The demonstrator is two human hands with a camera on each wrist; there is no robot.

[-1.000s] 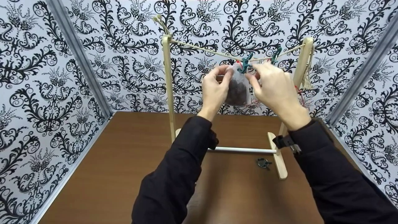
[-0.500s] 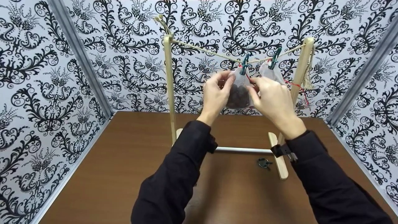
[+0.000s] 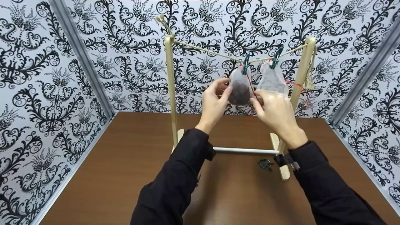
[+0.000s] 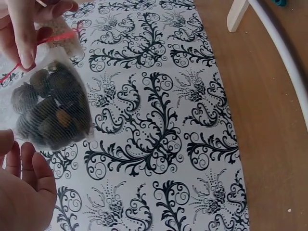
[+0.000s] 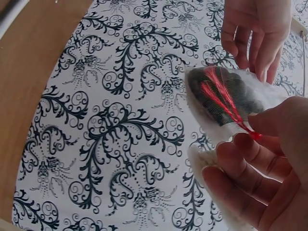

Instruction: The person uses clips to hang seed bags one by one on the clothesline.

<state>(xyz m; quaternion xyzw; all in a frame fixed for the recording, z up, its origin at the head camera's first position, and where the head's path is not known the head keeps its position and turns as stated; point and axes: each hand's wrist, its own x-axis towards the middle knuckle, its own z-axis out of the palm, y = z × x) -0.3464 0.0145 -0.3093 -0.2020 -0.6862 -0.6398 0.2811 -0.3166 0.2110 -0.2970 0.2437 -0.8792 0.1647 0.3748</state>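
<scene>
A white mesh bag of dark round lumps [image 3: 240, 90] hangs from the rope [image 3: 206, 52] by a green clothespin [image 3: 246, 65]. My right hand [image 3: 278, 109] pinches the bag's red drawstring [image 5: 226, 103] between thumb and forefinger, and the string's frayed ends lie over the mesh. On the bag's other side, my left hand [image 3: 214, 104] has loosely bent fingers at its edge; in the left wrist view the left fingertips [image 4: 29, 156] sit beside the bag. A second mesh bag [image 3: 271, 79] with pale contents hangs to the right under another green clothespin [image 3: 275, 59], partly behind my right hand.
Wooden posts [image 3: 170, 90] carry the rope at both ends, joined low down by a white rod [image 3: 247, 150]. A dark green clip [image 3: 265, 163] lies on the brown table [image 3: 125, 175] near the right foot. Patterned walls [image 3: 131, 81] enclose the back and sides.
My right hand has come down from the clothespin along the red drawstring. My left hand has slid lower along the bag's edge. The clothespin stays on the rope, and the second bag shows more.
</scene>
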